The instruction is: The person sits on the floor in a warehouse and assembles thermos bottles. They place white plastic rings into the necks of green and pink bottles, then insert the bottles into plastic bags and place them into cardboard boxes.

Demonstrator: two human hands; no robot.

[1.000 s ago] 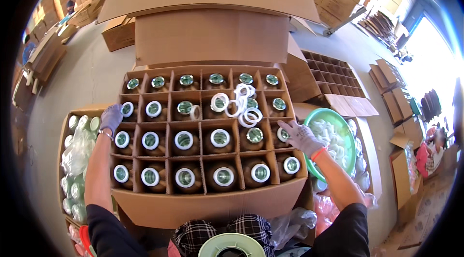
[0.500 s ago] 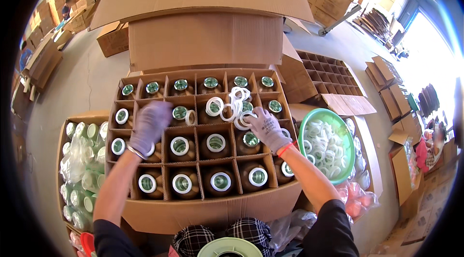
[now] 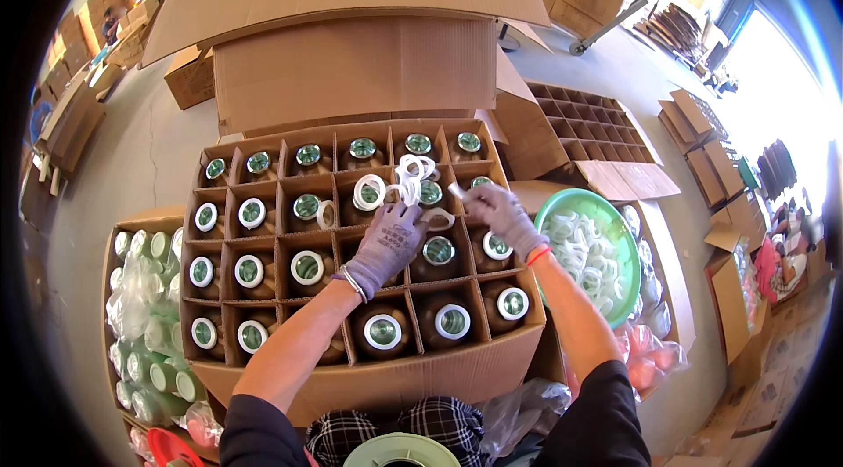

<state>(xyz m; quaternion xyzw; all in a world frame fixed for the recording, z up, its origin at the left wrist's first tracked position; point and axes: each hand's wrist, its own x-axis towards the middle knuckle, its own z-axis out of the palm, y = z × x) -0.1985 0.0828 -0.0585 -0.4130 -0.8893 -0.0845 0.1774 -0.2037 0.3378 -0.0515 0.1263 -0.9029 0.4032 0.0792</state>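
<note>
A large cardboard box with dividers holds rows of glass bottles with green-tinted mouths. White rings sit around many necks, such as on one front bottle; the far row's mouths show no rings. A loose pile of white rings lies over the bottles right of centre. My left hand, in a grey glove, reaches to the pile's near edge with fingertips closed on a ring there, partly hidden. To its right, my gloved right hand pinches a white ring above the bottles.
A green basin of white rings stands at the right, beside pink bagged items. At the left is a box of bagged, pale green-lidded jars. Behind are raised flaps and an empty divided box.
My left hand has moved right, from the left-hand bottles to the ring pile. My right hand has drawn back from the pile with a ring. The view has shifted slightly.
</note>
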